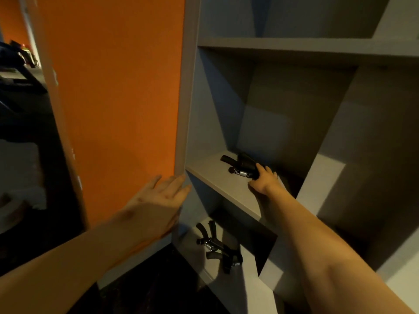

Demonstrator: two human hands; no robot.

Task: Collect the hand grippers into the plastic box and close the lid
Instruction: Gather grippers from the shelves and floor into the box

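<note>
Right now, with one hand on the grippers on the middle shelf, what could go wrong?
1. The right-hand grip meets only the near end of the upper hand grippers; several seem bunched, so one could drop off the shelf.
2. The lower hand grippers lie in shadow and may be missed.
3. No plastic box is in view.

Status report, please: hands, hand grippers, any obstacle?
Left hand open, flat on cabinet edge. Right hand grips upper hand gripper. Lower hand grippers untouched. Box not in view.
</note>
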